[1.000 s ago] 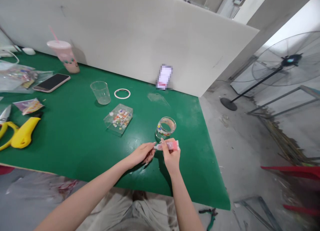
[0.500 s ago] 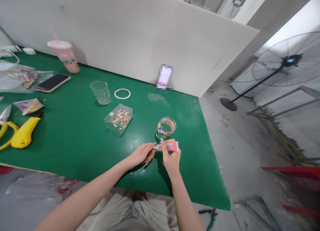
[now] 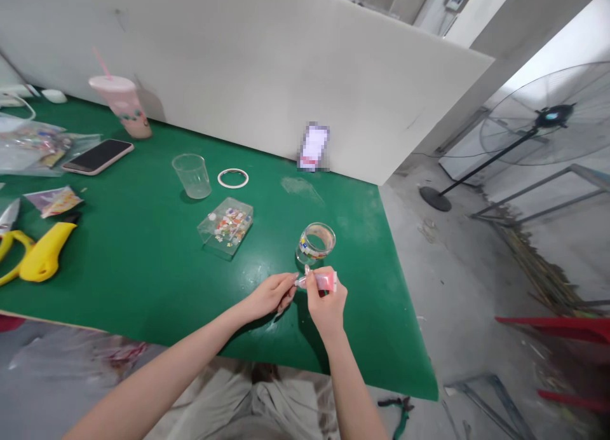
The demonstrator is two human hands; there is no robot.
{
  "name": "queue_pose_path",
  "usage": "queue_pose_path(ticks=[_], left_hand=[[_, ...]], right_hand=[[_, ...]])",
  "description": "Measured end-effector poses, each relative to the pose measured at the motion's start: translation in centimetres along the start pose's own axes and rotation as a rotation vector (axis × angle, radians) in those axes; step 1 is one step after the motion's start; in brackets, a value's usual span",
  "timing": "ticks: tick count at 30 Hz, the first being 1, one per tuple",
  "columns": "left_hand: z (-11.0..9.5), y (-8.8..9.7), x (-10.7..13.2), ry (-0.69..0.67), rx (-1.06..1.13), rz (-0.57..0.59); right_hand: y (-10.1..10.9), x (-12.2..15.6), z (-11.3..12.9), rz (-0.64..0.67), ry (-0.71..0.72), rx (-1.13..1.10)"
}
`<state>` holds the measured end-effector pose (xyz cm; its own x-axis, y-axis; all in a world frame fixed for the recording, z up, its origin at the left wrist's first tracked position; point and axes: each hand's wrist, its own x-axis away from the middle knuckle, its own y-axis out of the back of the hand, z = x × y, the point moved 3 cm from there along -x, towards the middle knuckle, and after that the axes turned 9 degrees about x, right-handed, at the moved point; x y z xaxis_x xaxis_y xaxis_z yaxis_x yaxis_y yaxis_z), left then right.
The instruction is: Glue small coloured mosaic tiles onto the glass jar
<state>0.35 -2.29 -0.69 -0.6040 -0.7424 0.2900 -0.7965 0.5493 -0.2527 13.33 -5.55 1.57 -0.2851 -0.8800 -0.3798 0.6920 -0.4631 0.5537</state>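
The right hand [image 3: 328,308] pinches a tube [image 3: 325,281], the left hand [image 3: 271,295], fingertips together, meets its tip, a glass [image 3: 312,254] just beyond, the table [image 3: 374,319] running rightward to its edge.

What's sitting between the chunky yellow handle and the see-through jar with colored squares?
In the head view, a clear box of tiny colorful pieces sits on the green table between the yellow handle and the see-through jar.
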Motion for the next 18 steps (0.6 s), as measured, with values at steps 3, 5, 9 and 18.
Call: queue_pose_path(ticks=[3, 5, 9, 18], left_hand=[[0.11, 0.03, -0.04, -0.006, -0.002, 0.007], [0.22, 0.06, -0.06, -0.011, -0.003, 0.015], [0.30, 0.11, -0.06, -0.019, -0.005, 0.027], [0.25, 0.10, -0.10, -0.032, 0.019, 0.001]], right_hand=[[0.08, -0.01, 0.15, 0.004, 0.001, -0.004], [0.12, 0.01, 0.15, 0.006, 0.004, -0.010], [0.24, 0.09, 0.07, -0.001, 0.005, -0.002], [0.59, -0.04, 0.68, 0.004, -0.032, -0.006]])
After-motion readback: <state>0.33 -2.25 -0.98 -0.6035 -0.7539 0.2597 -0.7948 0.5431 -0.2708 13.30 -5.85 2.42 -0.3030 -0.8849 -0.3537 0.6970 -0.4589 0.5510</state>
